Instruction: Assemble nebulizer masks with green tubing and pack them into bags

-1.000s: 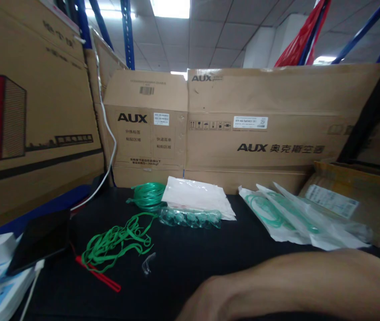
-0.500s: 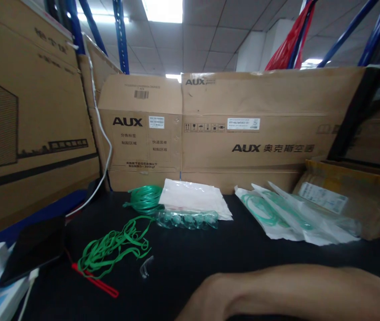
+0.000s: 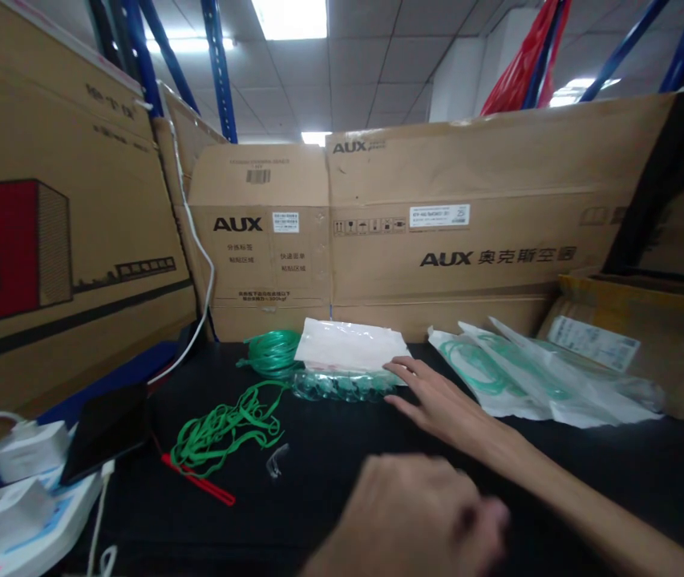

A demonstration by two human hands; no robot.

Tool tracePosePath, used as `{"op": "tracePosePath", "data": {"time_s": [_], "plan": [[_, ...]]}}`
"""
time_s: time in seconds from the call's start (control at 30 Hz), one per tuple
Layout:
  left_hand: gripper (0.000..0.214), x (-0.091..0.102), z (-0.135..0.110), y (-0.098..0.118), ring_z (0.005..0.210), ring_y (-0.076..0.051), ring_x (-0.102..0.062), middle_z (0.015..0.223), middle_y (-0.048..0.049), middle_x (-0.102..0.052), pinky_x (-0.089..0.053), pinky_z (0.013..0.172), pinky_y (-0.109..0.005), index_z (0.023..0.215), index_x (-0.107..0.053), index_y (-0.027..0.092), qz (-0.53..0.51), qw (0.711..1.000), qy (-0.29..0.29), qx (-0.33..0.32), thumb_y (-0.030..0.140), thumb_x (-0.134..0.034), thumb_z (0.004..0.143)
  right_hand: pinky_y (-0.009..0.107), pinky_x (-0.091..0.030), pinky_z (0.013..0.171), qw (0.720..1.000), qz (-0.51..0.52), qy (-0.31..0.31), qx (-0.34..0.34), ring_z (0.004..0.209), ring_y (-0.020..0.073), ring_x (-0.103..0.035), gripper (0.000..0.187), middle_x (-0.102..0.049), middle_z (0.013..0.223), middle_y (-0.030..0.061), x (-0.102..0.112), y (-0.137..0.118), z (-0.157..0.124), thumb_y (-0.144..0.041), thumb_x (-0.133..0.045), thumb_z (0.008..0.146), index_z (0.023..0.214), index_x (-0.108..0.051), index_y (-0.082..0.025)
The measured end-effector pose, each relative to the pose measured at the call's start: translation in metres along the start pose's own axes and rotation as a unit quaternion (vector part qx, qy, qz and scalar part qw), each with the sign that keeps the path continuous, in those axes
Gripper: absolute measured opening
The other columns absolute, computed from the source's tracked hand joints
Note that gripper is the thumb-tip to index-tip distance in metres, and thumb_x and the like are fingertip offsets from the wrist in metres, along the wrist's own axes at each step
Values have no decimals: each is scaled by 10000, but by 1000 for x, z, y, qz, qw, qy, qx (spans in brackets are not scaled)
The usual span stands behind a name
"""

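Note:
My right hand [image 3: 438,405] reaches forward over the black table [image 3: 329,473], fingers stretched out and apart. Its fingertips are at the near right corner of a stack of white pouches [image 3: 347,344] and just right of a row of clear plastic masks [image 3: 342,386]. It holds nothing. My left hand [image 3: 407,517] is close to the camera at the bottom centre, blurred and seemingly curled; I cannot make out its fingers. A coil of green tubing [image 3: 273,353] lies left of the pouches. A tangle of green straps [image 3: 227,421] lies nearer, with a red strip [image 3: 197,479] and a small clear piece [image 3: 277,461].
Sealed pouches with green tubing [image 3: 516,377] are fanned out at the right, next to an open cardboard box [image 3: 648,320]. Tall AUX cartons [image 3: 438,240] wall in the back and left. A black phone [image 3: 107,429] and white power blocks [image 3: 22,449] sit at the left edge.
My right arm, which lay across the bottom of the view, has stretched forward to the white pouches. My left hand has come into view at the bottom. The camera shifted slightly.

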State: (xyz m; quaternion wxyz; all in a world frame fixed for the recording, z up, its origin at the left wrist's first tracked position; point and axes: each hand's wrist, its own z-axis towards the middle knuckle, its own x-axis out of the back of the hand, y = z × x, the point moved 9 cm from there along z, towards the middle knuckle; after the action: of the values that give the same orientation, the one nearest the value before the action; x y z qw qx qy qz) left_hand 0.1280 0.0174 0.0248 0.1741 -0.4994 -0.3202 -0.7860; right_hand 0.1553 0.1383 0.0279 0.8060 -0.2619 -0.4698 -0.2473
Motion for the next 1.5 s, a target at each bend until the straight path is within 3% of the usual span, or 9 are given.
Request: {"op": "tracePosePath", "data": {"time_s": [0.1, 0.3, 0.6, 0.8, 0.97, 1.03, 1.23, 1.33, 1.5], "plan": [[304, 59, -2, -84, 964, -220, -715, 1068, -74, -717, -557, 865, -348, 1100, -712, 220, 153, 958, 113, 216, 326, -428, 1073, 530, -512, 1044, 1000, -20, -17, -13, 1282, 368, -591, 519, -545, 1438, 218, -11, 11, 7, -227, -640, 935, 1429, -502, -148], [261, 60, 4, -147, 1020, -262, -714, 1229, -99, -647, -562, 866, -343, 1229, -699, 214, 192, 953, 79, 219, 245, -557, 1013, 404, -560, 942, 997, -55, -47, -21, 1098, 303, -698, 350, -647, 1276, 163, -20, 8, 18, -255, -684, 919, 1250, -624, -159], [260, 59, 1, -150, 1057, -287, -701, 1214, -121, -651, -540, 928, -377, 1200, -725, 185, 147, 962, 93, 209, 205, -566, 996, 494, -572, 809, 987, -139, -26, -82, 958, 378, -707, 367, -647, 1166, 255, -2, 10, -12, -230, -566, 967, 1290, -574, -57], [317, 94, -21, -135, 1081, -260, -687, 1270, -107, -683, -497, 994, -365, 1276, -696, 178, 58, 957, 187, 214, 291, -576, 1005, 562, -575, 912, 991, -135, -22, -8, 1103, 389, -684, 458, -648, 1310, 210, -26, -54, -53, -208, -702, 888, 1339, -627, -180], [321, 101, -40, -111, 881, -202, -730, 996, -36, -793, -548, 870, -301, 1078, -775, 192, -60, 955, 214, 195, 349, -497, 1041, 630, -523, 1003, 991, 111, 65, -40, 1182, 407, -659, 396, -687, 1313, 184, -2, -77, -50, -234, -755, 865, 1257, -717, -188], [398, 93, -40, -100, 928, -200, -742, 1021, -40, -798, -568, 864, -288, 1103, -768, 189, -138, 951, 213, 178, 402, -434, 1063, 550, -516, 1058, 926, 347, 128, -79, 1192, 325, -675, 343, -699, 1328, 122, 22, -72, -45, -355, -653, 962, 1280, -706, -239], [438, 60, -32, -63, 1123, -244, -704, 1248, -110, -736, -540, 1001, -335, 1234, -688, 147, -487, 828, 242, 136, 495, -563, 999, 363, -442, 1155, 537, 827, 149, -76, 1333, 219, -593, 459, -707, 1342, 93, 36, -94, -21, -428, -390, 1072, 1206, -748, -174], [376, 57, -36, -57, 1055, -238, -720, 1094, -103, -780, -568, 903, -296, 1087, -716, 138, -481, 812, 282, 173, 482, -627, 963, 328, -448, 1144, 464, 875, 118, -66, 1331, 207, -595, 487, -697, 1353, 103, 29, -109, -15, -426, -379, 1071, 1219, -743, -138], [345, 76, -45, -63, 892, -211, -741, 925, -66, -793, -586, 751, -260, 946, -714, 151, -431, 809, 349, 196, 481, -614, 959, 363, -407, 1176, 423, 897, 87, -90, 1326, 222, -599, 511, -701, 1348, 100, 22, -119, -18, -486, -403, 1041, 1222, -747, -154]]}}
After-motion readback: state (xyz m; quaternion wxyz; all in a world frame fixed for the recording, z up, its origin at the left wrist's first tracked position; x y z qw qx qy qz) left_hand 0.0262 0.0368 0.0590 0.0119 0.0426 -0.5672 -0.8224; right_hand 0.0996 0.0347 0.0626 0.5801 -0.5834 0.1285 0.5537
